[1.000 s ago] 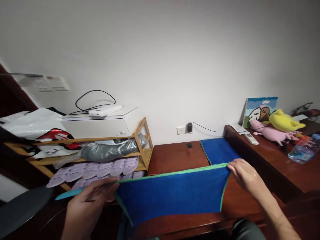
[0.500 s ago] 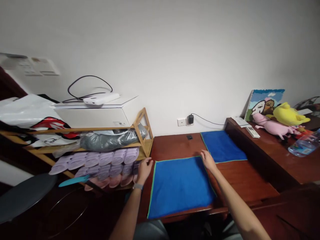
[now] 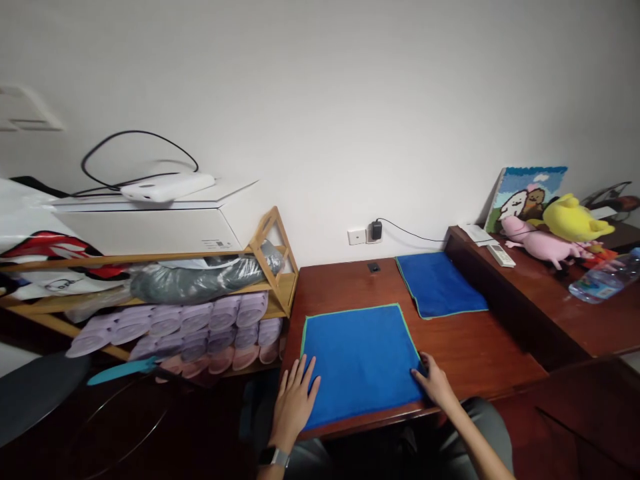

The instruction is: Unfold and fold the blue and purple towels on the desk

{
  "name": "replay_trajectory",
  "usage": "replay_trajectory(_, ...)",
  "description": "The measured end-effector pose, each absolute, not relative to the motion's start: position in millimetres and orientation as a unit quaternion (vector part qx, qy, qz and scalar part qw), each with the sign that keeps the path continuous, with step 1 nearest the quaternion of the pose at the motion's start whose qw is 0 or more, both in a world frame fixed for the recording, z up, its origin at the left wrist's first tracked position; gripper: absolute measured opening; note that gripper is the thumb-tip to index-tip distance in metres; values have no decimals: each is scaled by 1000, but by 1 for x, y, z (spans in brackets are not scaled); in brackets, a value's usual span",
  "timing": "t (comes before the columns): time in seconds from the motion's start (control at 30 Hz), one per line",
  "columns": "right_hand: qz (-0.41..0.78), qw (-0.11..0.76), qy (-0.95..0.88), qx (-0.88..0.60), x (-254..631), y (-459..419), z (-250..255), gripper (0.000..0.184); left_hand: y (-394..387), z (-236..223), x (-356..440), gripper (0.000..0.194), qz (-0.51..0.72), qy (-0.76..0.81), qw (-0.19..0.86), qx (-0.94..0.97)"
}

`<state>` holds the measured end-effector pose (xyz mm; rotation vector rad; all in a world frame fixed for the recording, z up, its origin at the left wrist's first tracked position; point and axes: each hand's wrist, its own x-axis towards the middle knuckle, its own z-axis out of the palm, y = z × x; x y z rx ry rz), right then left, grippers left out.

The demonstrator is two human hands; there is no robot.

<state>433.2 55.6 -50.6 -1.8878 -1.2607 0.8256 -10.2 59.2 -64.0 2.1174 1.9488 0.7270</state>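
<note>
The blue cloth's right edge hides behind the right hand — I can't tell if it pinches. The left hand, fingers wide, covers the left edge.

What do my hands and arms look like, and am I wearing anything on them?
Both your left hand and right hand are ungloved. Your left wrist wears a wristwatch with a dark face and silvery-grey band. Your right forearm shows no sleeve or watch.

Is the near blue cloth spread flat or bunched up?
Spread flat: the near blue cloth lies largely smooth on the desk, its green far edge straight.
</note>
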Motion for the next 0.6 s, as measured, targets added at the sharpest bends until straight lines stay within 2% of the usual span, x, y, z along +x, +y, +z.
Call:
replay_trajectory(0.1,305,343,-509,-728,437,50,-48,51,59,-63,-13,61,243,654,76,712)
replay_trajectory(0.33,176,309,-597,-719,449,30,-55,38,59,-50,-15,53,218,634,9,742)
replay_trajectory(0.5,72,332,-645,-684,428,39,-49,45,72,-37,11,57,211,617,-6,758)
replay_trajectory(0.6,111,321,-706,-622,413,37,-51,50,69,-47,22,59,208,599,27,773)
